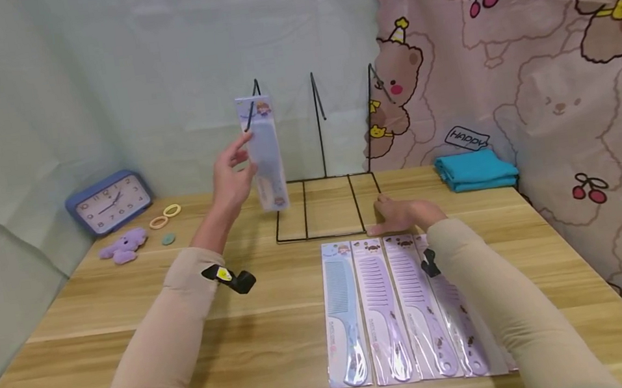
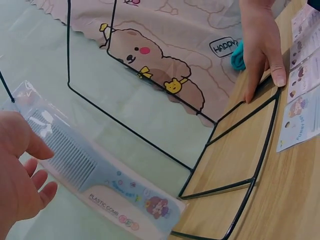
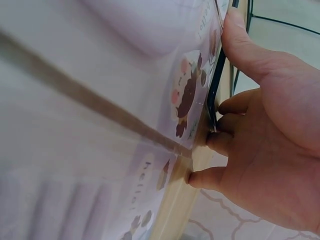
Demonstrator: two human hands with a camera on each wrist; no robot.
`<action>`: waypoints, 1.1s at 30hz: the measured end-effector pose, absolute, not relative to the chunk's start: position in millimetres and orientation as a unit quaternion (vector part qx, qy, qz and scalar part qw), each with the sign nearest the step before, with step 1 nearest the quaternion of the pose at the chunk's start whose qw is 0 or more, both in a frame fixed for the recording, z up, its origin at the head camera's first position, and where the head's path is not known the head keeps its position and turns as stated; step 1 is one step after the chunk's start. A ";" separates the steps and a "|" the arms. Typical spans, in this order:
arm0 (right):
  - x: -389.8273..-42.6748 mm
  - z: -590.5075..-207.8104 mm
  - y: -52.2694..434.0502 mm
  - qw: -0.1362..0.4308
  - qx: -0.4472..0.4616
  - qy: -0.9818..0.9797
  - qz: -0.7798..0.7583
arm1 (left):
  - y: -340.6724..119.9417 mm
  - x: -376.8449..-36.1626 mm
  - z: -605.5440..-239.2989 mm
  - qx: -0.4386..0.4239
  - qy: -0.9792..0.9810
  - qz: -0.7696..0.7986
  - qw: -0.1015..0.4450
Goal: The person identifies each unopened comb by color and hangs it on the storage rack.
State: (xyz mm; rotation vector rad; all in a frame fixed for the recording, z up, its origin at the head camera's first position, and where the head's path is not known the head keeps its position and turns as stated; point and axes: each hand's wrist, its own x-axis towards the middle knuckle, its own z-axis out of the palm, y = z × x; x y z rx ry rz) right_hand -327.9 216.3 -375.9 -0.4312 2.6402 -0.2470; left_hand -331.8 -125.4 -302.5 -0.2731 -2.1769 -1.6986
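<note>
A black wire display rack (image 1: 321, 147) with three upright hooks stands at the back of the table. On its left hook hangs a packaged light-blue comb (image 1: 266, 154), the hook's tip showing in front of the card. My left hand (image 1: 233, 175) is right beside this pack, fingertips near the hook's tip; in the left wrist view its thumb (image 2: 40, 147) overlaps the pack and its other fingers bend loosely with nothing between them. My right hand (image 1: 399, 214) holds the rack's front right base corner, thumb (image 3: 235, 30) along the front wire and fingers bent at the side.
Packaged combs lie in a row before the rack: a blue one (image 1: 343, 314) leftmost, then several purple ones (image 1: 382, 309), partly under the right forearm. Left stand a blue clock (image 1: 109, 203), purple plush (image 1: 124, 246) and small rings (image 1: 159, 222). A folded teal cloth (image 1: 476, 170) lies back right.
</note>
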 end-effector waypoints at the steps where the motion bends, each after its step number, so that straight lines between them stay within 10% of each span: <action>1: -327.7 -375.8 216.3 0.226 -0.159 0.957 -0.089 | -125.1 -330.9 -303.5 -0.093 -0.770 -0.603 0.186; 16: -328.1 -375.9 213.3 0.229 -0.148 0.958 -0.092 | -113.3 -296.6 -340.1 -0.143 -0.774 -0.565 0.247; 33: -327.3 -376.0 211.9 0.229 -0.149 0.957 -0.097 | -69.4 -235.2 -398.2 -0.218 -0.874 -0.434 0.030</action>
